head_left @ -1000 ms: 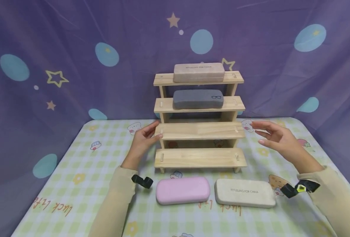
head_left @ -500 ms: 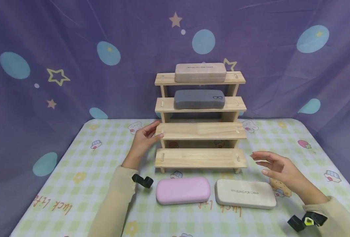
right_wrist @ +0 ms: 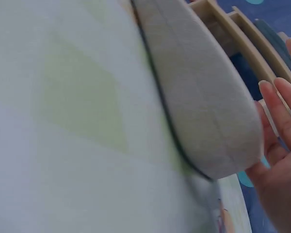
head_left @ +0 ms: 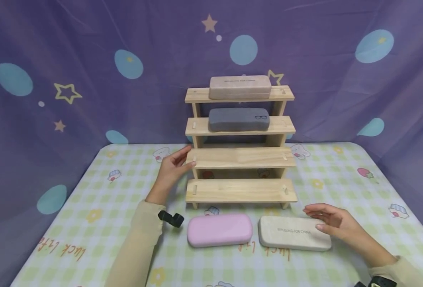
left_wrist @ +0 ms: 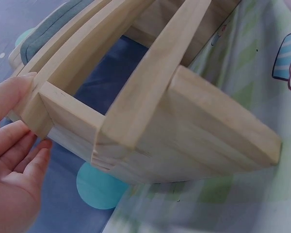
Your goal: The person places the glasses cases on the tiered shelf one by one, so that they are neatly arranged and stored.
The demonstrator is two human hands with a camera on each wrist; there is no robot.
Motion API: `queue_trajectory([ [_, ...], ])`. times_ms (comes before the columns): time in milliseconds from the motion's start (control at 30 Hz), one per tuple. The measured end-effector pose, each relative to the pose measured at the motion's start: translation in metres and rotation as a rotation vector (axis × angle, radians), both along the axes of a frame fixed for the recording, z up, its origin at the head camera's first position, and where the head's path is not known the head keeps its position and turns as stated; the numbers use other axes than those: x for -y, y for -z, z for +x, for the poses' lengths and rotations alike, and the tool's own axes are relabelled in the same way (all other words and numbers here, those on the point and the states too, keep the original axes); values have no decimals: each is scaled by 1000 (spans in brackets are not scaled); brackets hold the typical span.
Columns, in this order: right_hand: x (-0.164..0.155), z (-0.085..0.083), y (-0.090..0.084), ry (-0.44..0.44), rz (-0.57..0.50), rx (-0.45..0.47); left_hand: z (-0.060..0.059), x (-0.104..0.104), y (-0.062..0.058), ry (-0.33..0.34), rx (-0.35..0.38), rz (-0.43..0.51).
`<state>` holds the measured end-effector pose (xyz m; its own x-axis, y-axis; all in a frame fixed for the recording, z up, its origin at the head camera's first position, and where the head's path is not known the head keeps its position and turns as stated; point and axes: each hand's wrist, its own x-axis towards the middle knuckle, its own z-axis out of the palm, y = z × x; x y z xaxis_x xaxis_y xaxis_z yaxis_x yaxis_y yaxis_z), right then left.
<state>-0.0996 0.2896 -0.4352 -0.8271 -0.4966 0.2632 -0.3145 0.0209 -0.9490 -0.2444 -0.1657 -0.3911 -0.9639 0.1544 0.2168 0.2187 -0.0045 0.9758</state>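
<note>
Fingers: our left hand (head_left: 169, 171) pinches the rack (head_left: 240, 192); our right hand (head_left: 335, 221) has its apart, gripping nothing.
Rack: toward the back edge of the table (head_left: 132, 175).
Cream case (head_left: 290, 239): off the rack's front right corner; probably light, stiff; we'd pinch its long edges.

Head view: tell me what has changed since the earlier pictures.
The right hand has come down toward the person, from beside the wooden rack to the cream case's right end, not visibly gripping it. The left hand stays on the rack; the pink case stays put.
</note>
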Motion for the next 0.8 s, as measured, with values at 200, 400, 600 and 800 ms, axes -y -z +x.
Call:
queue_trajectory([
  [200,6,5,9,45,88,-71,-1,0,0,-6,10,-5],
  [400,9,10,19,139,125,-32,0,2,1,1,10,-10],
  [600,11,12,20,151,200,30,0,1,-1,1,6,-14],
  [800,9,12,20,108,189,129,1,-1,-1,-4,10,-4],
])
